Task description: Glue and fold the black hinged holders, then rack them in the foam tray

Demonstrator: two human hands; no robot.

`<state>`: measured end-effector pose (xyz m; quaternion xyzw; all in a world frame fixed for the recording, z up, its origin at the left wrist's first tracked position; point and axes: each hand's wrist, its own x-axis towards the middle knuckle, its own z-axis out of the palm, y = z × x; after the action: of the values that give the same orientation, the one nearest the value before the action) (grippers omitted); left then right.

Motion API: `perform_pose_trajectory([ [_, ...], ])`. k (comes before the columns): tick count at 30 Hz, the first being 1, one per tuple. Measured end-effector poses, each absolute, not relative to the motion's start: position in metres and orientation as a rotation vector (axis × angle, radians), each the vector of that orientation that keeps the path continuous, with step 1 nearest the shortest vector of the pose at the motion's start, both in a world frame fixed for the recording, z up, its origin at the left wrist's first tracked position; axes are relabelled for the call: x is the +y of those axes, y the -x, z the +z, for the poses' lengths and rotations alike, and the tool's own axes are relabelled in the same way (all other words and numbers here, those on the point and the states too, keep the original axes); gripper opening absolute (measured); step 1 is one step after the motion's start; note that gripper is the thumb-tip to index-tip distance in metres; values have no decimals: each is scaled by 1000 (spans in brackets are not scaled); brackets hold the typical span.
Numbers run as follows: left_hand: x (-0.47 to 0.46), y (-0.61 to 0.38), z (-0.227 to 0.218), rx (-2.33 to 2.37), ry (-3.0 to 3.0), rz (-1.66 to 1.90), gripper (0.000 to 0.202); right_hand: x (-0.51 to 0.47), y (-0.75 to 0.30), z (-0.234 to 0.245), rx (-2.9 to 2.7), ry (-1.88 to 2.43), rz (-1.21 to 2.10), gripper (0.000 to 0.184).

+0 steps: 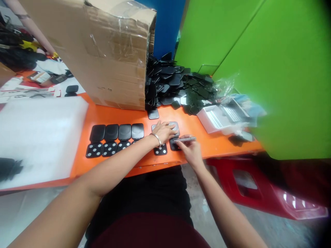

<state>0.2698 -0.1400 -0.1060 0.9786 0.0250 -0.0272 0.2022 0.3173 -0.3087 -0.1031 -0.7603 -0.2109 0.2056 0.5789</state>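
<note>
Slim silver rod (189, 139) above opened black case (173, 146); pale-dotted cases (98, 133) open flat, rowed leftward.

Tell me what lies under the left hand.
Parts of two opened black cases on the orange table show around the left hand; whatever lies directly beneath its palm and fingers is covered.

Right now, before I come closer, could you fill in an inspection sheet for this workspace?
Surface: orange table.
Job's things: open black cases in a row, several with pale dots on their lower halves; silver stick.
Clutter: heap of flat black pieces, white box.
Hands: left hand spread over the row's right end; right hand pinches the stick.
Cables: nothing seen.
Surroundings: cardboard box, green panels, red plastic seat, another person's arm.
</note>
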Motion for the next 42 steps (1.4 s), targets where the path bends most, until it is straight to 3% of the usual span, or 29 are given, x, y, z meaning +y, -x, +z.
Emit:
perform_pose_trajectory([
  [9, -140, -266, -100, 12, -2728, -105, 24, -291, -331, -114, -1069, 2102, 315, 3],
  [18, -142, -263, -102, 38, -2703, -68, 24, -285, -334, -97, -1142, 2268, 407, 10],
  [26, -141, -270, -118, 84, -2747, -136, 25, -280, -358, -85, -1342, 2116, 696, 10],
  [35, -143, -258, -84, 90, -2741, -315, 37, -275, -364, -73, -1341, 2089, 810, 10],
  [42, -143, -262, -87, 120, -2737, -302, 38, -271, -361, -74, -1239, 2150, 786, 9],
])
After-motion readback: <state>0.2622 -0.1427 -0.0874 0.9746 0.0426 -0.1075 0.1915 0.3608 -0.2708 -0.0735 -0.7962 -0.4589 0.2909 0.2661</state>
